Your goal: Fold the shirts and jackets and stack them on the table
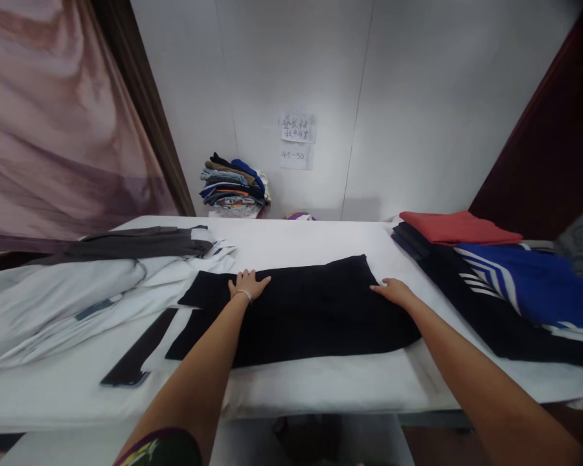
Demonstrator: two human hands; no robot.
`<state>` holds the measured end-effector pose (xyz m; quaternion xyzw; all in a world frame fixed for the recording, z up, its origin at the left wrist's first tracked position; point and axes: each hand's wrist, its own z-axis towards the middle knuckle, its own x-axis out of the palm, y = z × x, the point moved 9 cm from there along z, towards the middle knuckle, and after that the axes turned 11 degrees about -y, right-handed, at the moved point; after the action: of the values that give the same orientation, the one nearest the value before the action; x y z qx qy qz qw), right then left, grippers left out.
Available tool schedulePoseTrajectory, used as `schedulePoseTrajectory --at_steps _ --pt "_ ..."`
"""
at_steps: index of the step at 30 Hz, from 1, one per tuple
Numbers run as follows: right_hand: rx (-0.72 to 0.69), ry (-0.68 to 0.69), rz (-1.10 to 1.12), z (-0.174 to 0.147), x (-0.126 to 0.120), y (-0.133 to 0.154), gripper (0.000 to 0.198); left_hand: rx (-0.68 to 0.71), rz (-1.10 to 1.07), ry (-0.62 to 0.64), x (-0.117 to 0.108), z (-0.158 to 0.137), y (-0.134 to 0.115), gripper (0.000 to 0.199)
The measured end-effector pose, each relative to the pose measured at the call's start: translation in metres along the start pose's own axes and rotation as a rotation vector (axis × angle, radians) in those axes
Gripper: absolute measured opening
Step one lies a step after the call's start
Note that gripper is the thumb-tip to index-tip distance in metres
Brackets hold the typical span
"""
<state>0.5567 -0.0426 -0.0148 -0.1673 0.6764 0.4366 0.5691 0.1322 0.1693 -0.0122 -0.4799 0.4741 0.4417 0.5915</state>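
Observation:
A black garment [315, 310] lies spread on the white-covered table in front of me, with two separate ends, like legs or sleeves, pointing left. My left hand [247, 286] rests flat on its upper left part, fingers spread; a bracelet circles that wrist. At the garment's right edge is my right hand [393, 290], thumb on the cloth and fingers at the border, seemingly pinching it. The fabric bulges slightly beneath the right wrist. A dark strip [140, 346], possibly a phone or band with a shiny lower end, lies left of the garment.
White and light grey clothes [72, 298] spread over the left side, with dark grey folded clothing [140, 243] behind. On the right lie a red folded garment [459, 228], blue striped clothing [539, 278] and black striped clothing [476, 298]. A clothes stack [234, 184] stands by the wall.

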Motion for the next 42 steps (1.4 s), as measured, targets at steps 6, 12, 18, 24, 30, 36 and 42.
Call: schedulePoseTrajectory --at_steps 6,12,18,24,30,36,42 --pt "-0.020 0.002 0.109 -0.007 0.000 0.013 0.035 0.053 -0.044 -0.032 -0.024 -0.004 -0.016 0.076" --pt "0.026 -0.086 0.193 0.010 -0.046 -0.026 0.032 0.269 -0.053 0.018 -0.032 -0.044 -0.054 0.073" --pt "0.114 -0.139 -0.020 0.023 -0.039 -0.104 0.045 0.420 0.000 0.109 -0.002 -0.078 -0.070 0.072" --pt "-0.108 -0.271 -0.076 0.000 -0.063 -0.060 0.066 0.426 0.007 0.095 0.001 -0.078 -0.070 0.073" --pt "-0.692 -0.340 0.044 -0.083 -0.049 0.052 0.059 0.447 0.012 0.048 0.002 -0.078 -0.068 0.076" --pt "-0.682 -0.026 -0.059 -0.105 0.028 0.045 0.070 0.434 -0.053 0.048 -0.011 -0.079 -0.067 0.067" --pt "-0.656 -0.095 -0.002 -0.105 0.009 0.044 0.064 0.474 -0.052 -0.130 -0.034 -0.099 -0.052 0.064"
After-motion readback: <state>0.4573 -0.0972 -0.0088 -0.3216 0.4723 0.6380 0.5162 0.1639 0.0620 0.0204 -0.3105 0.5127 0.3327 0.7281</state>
